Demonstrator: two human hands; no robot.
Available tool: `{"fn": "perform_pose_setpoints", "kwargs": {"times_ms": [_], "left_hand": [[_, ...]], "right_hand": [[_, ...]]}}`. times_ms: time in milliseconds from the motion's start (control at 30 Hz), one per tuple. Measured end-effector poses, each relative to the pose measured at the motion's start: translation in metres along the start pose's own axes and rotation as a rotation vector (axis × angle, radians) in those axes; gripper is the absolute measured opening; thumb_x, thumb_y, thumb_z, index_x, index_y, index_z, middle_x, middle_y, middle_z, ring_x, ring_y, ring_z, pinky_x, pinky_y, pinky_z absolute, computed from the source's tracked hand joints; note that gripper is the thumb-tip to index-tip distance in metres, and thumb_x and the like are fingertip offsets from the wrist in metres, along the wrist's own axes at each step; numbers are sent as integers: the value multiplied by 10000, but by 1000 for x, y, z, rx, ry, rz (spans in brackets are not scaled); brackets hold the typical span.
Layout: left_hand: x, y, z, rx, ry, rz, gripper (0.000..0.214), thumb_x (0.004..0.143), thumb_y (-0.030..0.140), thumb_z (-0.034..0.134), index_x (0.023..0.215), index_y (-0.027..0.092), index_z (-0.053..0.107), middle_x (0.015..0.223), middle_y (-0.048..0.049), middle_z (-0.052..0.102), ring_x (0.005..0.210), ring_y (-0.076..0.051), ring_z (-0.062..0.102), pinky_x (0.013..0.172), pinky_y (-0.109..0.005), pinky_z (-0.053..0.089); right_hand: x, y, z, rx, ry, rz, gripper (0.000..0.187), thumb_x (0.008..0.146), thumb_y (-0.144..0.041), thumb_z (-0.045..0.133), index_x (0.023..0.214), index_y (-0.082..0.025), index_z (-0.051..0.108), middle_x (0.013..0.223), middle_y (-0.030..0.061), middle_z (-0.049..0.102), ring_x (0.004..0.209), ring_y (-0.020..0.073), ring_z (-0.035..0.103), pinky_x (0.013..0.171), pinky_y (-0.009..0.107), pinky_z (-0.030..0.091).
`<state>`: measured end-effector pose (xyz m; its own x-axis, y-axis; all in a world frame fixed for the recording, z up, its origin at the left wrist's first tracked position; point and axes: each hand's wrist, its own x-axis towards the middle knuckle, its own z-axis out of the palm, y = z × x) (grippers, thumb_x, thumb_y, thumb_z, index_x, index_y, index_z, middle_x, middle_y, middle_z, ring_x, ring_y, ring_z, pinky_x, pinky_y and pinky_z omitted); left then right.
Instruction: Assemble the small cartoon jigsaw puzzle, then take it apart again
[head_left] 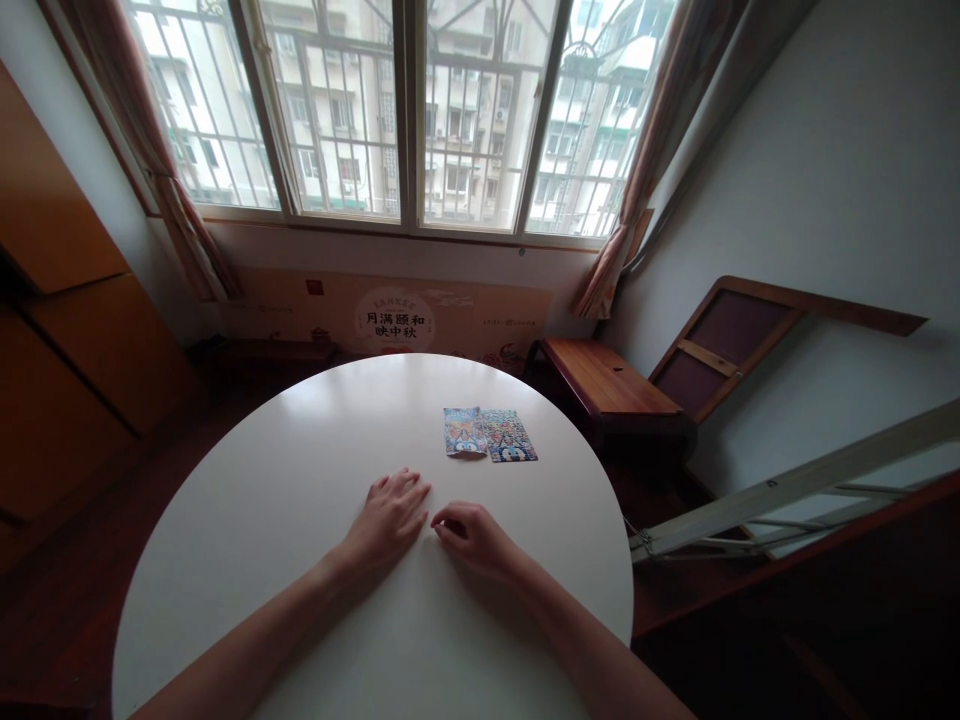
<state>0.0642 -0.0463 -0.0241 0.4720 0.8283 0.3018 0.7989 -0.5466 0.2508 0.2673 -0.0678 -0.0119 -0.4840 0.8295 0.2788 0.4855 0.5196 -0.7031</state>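
My left hand (pixel 388 513) lies palm down on the white round table (pixel 225 540), its fingers stretched out and slightly spread. Beside it, my right hand (pixel 474 535) rests on its side with the fingers curled in and the thumb close to the forefinger; nothing shows in it. The fingertips of the two hands are near each other but apart. Beyond them lie a colourful printed packet (pixel 465 432) with a slightly bent lower edge and, against its right side, a flat card (pixel 510 436) with a similar blue and orange picture. Neither hand touches these.
A low wooden bench (pixel 607 375) stands past the table's right far edge. A framed wooden panel (pixel 720 340) leans on the right wall, near a pale metal frame (pixel 810 480). Wooden cabinets (pixel 67 350) stand at left. A printed cardboard sheet (pixel 300 310) rests under the barred window.
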Motion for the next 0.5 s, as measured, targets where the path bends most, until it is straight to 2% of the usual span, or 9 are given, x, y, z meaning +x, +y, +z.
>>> {"fn": "perform_pose_setpoints", "kwargs": {"times_ms": [233,500], "left_hand": [[0,-1,0,1,10,5,376,904,337,451,1263,274,544,1343,-75,509,1303,-257,384,1076,-456,289],[1,-1,0,-19,1,-1,379,897,343,467,1262,283,548,1351,-72,504,1303,-263,388,1082,-477,281]], "right_hand": [[1,-1,-4,47,0,-10,170,839,-193,528,862,-161,693,716,12,608,610,99,493,600,211,385],[7,14,-17,21,190,57,171,835,-177,524,841,-157,694,707,13,577,595,96,491,610,222,407]]}}
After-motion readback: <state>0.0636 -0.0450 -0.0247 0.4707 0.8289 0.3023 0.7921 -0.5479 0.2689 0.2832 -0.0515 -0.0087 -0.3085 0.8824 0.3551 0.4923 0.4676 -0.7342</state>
